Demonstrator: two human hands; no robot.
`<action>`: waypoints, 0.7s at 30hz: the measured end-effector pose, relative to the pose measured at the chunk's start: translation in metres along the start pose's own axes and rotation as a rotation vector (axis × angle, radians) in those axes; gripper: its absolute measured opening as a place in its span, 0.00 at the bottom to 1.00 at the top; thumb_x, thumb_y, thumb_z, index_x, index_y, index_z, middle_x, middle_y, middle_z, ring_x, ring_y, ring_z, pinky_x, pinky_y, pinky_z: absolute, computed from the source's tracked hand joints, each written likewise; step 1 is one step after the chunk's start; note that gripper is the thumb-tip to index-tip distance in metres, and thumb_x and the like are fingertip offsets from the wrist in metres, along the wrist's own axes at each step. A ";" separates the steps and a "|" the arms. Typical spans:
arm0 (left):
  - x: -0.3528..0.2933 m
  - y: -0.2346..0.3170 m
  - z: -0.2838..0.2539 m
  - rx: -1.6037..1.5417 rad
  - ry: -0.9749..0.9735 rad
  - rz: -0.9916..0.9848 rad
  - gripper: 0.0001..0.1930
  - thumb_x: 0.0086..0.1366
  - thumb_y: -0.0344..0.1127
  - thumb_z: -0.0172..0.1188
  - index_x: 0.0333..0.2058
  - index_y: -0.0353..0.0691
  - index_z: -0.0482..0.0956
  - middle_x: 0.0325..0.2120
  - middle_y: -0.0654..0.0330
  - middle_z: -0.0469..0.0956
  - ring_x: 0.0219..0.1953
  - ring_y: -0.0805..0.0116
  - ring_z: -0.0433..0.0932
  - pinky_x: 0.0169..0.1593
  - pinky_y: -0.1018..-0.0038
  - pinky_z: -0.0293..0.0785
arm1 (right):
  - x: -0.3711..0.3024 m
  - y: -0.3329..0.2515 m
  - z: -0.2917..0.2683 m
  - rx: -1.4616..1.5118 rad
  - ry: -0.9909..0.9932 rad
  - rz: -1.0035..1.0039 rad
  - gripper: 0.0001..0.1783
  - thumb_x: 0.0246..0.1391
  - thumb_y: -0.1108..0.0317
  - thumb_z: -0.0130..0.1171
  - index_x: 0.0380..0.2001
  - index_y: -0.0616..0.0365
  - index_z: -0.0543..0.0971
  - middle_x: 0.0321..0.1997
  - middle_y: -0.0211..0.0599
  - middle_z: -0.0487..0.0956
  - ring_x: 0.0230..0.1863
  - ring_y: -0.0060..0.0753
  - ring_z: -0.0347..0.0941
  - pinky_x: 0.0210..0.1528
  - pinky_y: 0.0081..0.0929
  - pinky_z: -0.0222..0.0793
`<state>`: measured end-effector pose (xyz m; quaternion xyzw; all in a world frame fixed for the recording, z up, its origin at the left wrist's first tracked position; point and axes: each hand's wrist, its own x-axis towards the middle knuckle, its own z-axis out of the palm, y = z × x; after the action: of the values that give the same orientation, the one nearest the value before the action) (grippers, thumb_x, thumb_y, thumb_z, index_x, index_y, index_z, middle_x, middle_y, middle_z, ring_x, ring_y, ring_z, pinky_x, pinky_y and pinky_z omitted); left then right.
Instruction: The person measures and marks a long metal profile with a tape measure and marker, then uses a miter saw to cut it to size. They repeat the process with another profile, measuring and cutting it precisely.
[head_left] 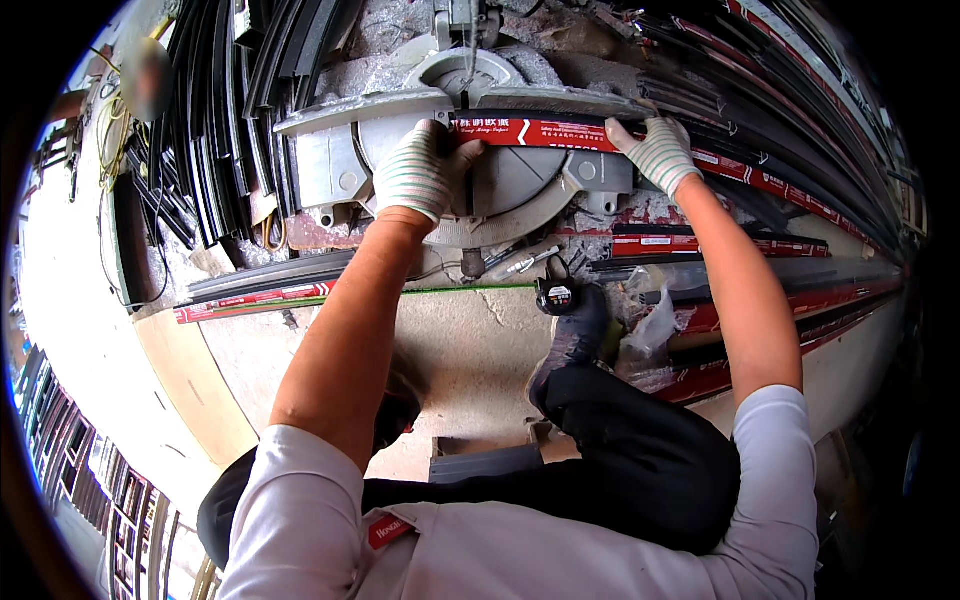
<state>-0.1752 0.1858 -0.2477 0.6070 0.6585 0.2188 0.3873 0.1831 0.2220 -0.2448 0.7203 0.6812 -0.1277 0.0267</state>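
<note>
A long black profile strip with red printed film (pixel 560 134) lies along the fence of a grey mitre saw (pixel 515 185), crossing its round table and running off to the right. My left hand (pixel 420 172), in a white striped knit glove, grips the strip's left end close to the saw's centre slot. Further right, my right hand (pixel 657 152), gloved the same way, has its thumb on the near face and its fingers over the far edge. The saw's upper part (pixel 468 25) is mostly cut off by the top edge.
Bundles of black profiles (pixel 215 120) lie at the far left. More red-filmed strips (pixel 715 244) are stacked at the right beside crumpled clear plastic (pixel 655 325). A tape measure (pixel 556 296) sits by my shoe (pixel 572 345), its green blade drawn out leftward. Metal shavings (pixel 375 75) litter the saw's surroundings.
</note>
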 end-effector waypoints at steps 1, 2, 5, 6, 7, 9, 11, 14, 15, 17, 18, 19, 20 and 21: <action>0.002 -0.003 -0.003 -0.044 -0.033 -0.013 0.25 0.64 0.55 0.71 0.43 0.36 0.83 0.37 0.47 0.87 0.40 0.48 0.86 0.47 0.61 0.79 | 0.000 0.002 -0.001 -0.005 -0.012 0.008 0.54 0.53 0.20 0.53 0.55 0.65 0.82 0.55 0.62 0.82 0.64 0.57 0.75 0.74 0.45 0.58; 0.005 -0.007 -0.008 -0.084 -0.062 -0.030 0.25 0.65 0.55 0.71 0.43 0.35 0.83 0.37 0.47 0.87 0.39 0.49 0.86 0.47 0.62 0.80 | 0.002 0.000 -0.002 -0.002 -0.032 0.010 0.54 0.53 0.20 0.53 0.55 0.65 0.83 0.55 0.62 0.82 0.64 0.57 0.75 0.74 0.44 0.58; 0.005 -0.012 -0.034 -0.292 0.146 -0.019 0.18 0.72 0.48 0.68 0.43 0.35 0.84 0.30 0.62 0.84 0.29 0.76 0.76 0.36 0.77 0.74 | 0.004 -0.004 -0.004 -0.001 -0.066 0.024 0.54 0.51 0.19 0.53 0.53 0.65 0.84 0.56 0.61 0.82 0.66 0.55 0.74 0.75 0.43 0.57; 0.003 0.003 -0.052 -0.412 0.195 -0.045 0.17 0.72 0.48 0.67 0.42 0.37 0.84 0.29 0.64 0.83 0.27 0.78 0.74 0.33 0.79 0.72 | 0.003 -0.006 -0.006 0.005 -0.079 0.030 0.54 0.51 0.19 0.53 0.54 0.64 0.83 0.57 0.61 0.82 0.66 0.55 0.74 0.75 0.42 0.57; 0.000 0.021 -0.073 -0.435 0.247 -0.026 0.16 0.72 0.48 0.67 0.42 0.39 0.84 0.28 0.65 0.81 0.26 0.80 0.73 0.32 0.80 0.70 | 0.002 -0.008 -0.008 0.012 -0.089 0.035 0.54 0.51 0.19 0.54 0.56 0.64 0.82 0.58 0.60 0.82 0.66 0.55 0.74 0.75 0.42 0.57; 0.001 0.063 -0.115 -0.491 0.364 0.078 0.15 0.72 0.48 0.66 0.41 0.41 0.84 0.26 0.66 0.81 0.25 0.81 0.72 0.31 0.81 0.69 | 0.001 -0.004 -0.009 0.014 -0.086 0.049 0.55 0.52 0.20 0.55 0.65 0.59 0.76 0.60 0.59 0.81 0.67 0.55 0.73 0.76 0.41 0.56; 0.001 0.118 -0.150 -0.484 0.508 0.218 0.17 0.73 0.50 0.65 0.40 0.41 0.84 0.27 0.65 0.82 0.26 0.80 0.74 0.32 0.80 0.70 | 0.001 -0.004 -0.013 0.004 -0.129 0.055 0.54 0.53 0.22 0.55 0.68 0.55 0.72 0.62 0.55 0.80 0.68 0.55 0.72 0.76 0.41 0.57; 0.006 0.187 -0.204 -0.326 0.609 0.485 0.22 0.74 0.55 0.60 0.42 0.38 0.85 0.32 0.61 0.85 0.31 0.76 0.80 0.40 0.76 0.76 | -0.001 -0.008 -0.019 -0.005 -0.141 0.073 0.54 0.53 0.22 0.55 0.68 0.55 0.73 0.62 0.52 0.81 0.68 0.54 0.72 0.75 0.41 0.57; 0.004 0.213 -0.208 -0.228 0.641 0.588 0.24 0.74 0.56 0.59 0.44 0.37 0.85 0.34 0.60 0.86 0.34 0.73 0.81 0.45 0.74 0.76 | -0.001 -0.005 -0.016 0.004 -0.132 0.067 0.54 0.53 0.22 0.56 0.68 0.55 0.73 0.62 0.52 0.81 0.68 0.54 0.72 0.75 0.41 0.57; 0.009 0.251 -0.216 -0.117 0.602 0.727 0.29 0.75 0.59 0.56 0.47 0.35 0.86 0.39 0.56 0.87 0.42 0.69 0.83 0.56 0.68 0.76 | -0.003 -0.002 -0.023 0.011 -0.171 0.090 0.54 0.51 0.22 0.57 0.68 0.54 0.73 0.64 0.52 0.80 0.69 0.53 0.70 0.76 0.41 0.56; 0.011 0.269 -0.221 0.006 0.536 0.733 0.24 0.76 0.50 0.59 0.58 0.34 0.79 0.44 0.56 0.84 0.44 0.70 0.82 0.55 0.69 0.77 | -0.005 0.002 -0.019 0.051 -0.111 0.092 0.54 0.51 0.22 0.58 0.68 0.54 0.73 0.66 0.52 0.78 0.70 0.53 0.70 0.76 0.40 0.56; 0.014 0.289 -0.221 -0.175 0.306 0.732 0.24 0.75 0.56 0.58 0.53 0.41 0.82 0.44 0.54 0.85 0.44 0.61 0.83 0.55 0.61 0.78 | -0.006 0.010 -0.018 0.059 -0.105 0.107 0.55 0.51 0.23 0.58 0.69 0.54 0.72 0.67 0.52 0.77 0.70 0.53 0.69 0.76 0.40 0.56; -0.004 0.306 -0.239 -0.025 0.266 0.694 0.24 0.75 0.56 0.58 0.52 0.41 0.82 0.44 0.54 0.85 0.44 0.61 0.83 0.55 0.61 0.78 | 0.009 -0.030 -0.013 0.117 -0.108 0.021 0.55 0.50 0.23 0.58 0.69 0.54 0.72 0.67 0.52 0.77 0.71 0.53 0.69 0.76 0.39 0.56; 0.008 0.310 -0.223 -0.029 0.157 0.705 0.23 0.74 0.56 0.57 0.52 0.41 0.82 0.43 0.54 0.85 0.44 0.61 0.83 0.55 0.61 0.78 | 0.000 -0.006 -0.014 0.081 -0.107 0.076 0.55 0.50 0.23 0.58 0.70 0.54 0.72 0.67 0.52 0.77 0.71 0.53 0.69 0.76 0.39 0.56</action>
<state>-0.1529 0.2859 0.1206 0.7726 0.4332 0.3943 0.2450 0.1789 0.2256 -0.2308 0.7383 0.6452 -0.1926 0.0386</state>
